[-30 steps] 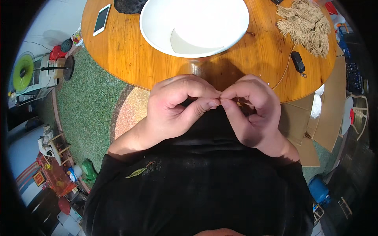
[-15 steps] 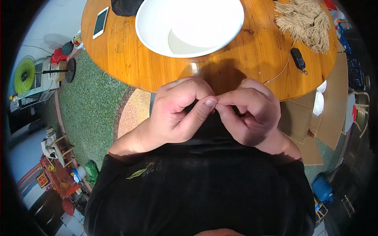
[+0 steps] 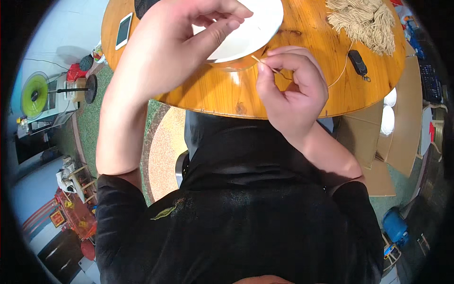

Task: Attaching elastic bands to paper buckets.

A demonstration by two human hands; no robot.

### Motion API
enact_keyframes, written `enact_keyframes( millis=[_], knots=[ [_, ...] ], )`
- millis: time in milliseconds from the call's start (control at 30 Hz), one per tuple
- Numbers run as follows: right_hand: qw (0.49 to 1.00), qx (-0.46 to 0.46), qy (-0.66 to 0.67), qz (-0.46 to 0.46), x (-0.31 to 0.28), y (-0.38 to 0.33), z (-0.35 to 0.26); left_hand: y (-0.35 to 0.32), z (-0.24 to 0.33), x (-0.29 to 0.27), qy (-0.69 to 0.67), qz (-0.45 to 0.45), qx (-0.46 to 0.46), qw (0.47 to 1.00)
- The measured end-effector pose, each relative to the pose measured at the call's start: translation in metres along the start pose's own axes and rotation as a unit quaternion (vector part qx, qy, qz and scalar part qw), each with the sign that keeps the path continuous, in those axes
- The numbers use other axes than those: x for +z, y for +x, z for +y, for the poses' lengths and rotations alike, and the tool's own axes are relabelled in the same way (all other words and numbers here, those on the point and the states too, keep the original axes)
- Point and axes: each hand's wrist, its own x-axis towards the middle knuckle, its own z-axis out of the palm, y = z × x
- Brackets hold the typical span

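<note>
The right hand (image 3: 300, 90) pinches a thin string (image 3: 255, 58) just near and right of the white bowl (image 3: 272, 23), the left hand (image 3: 182, 40) is above it, holding something or not, I can't tell, and a snag in the far right yarn (image 3: 364, 23) could pull the string loose.

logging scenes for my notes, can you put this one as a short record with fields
left hand: appears over round white basin; cannot tell if anything is held
right hand: pinches thin tan cord, a short end poking out
surface: round orange-brown wooden table
table, right: loose tan yarn bundle, small black oblong fob
table, left: white rectangular phone with dark screen
</note>
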Motion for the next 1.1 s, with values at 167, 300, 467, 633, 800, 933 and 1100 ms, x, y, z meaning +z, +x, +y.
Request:
enact_keyframes(
  millis=[167,300,467,633,800,933,1100],
  knots=[
    [1.000,-0.004,0.000,0.011,0.005,-0.003,0.001,0.008,0.003,-0.010,0.012,-0.135,-0.023,0.990],
    [1.000,0.009,0.010,0.015,0.007,-0.002,0.003,0.009,-0.001,-0.007,-0.012,-0.156,-0.028,0.987],
    [1.000,-0.007,-0.013,0.017,0.007,-0.001,0.003,0.011,0.003,-0.009,0.013,-0.167,-0.022,0.986],
    [1.000,-0.009,-0.018,0.018,0.008,-0.001,0.002,0.012,0.006,-0.010,0.034,-0.171,-0.004,0.985],
    [0.999,-0.019,-0.022,0.024,0.009,0.000,0.002,0.014,0.005,-0.013,0.004,-0.209,-0.042,0.977],
    [0.999,-0.023,-0.029,0.022,0.009,0.000,0.003,0.020,-0.001,-0.016,0.001,-0.246,-0.032,0.969],
    [0.998,-0.042,-0.035,0.023,0.010,0.000,0.003,0.025,0.000,-0.016,-0.005,-0.263,-0.049,0.963]
  ],
)
